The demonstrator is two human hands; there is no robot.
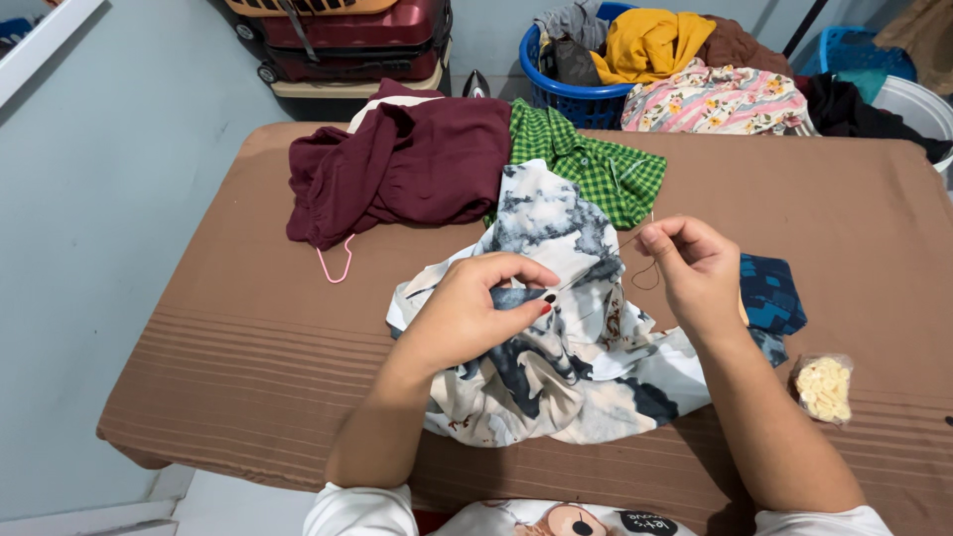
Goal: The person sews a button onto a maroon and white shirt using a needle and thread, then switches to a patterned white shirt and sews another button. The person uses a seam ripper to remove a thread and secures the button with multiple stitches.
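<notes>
While the left hand pinches a fold of the patterned shirt on the desk, sewing is mid-stitch.
Right hand fingers closed on the dark thread, drawn up in a loop. Judgement: next move needs the thread pulled taut, cloth held steady. Bag of buttons lies near.

Soft, even indoor light from overhead fills my head-camera view, bright enough to keep colours true. I see only faint shadows, under my forearms and along the near edge of the brown-covered table. No glare shows, even on the clear bag of pale buttons. Focus is sharp at centre. Wide-angle distortion bows the table edges, and the blue laundry basket leans outward.
</notes>
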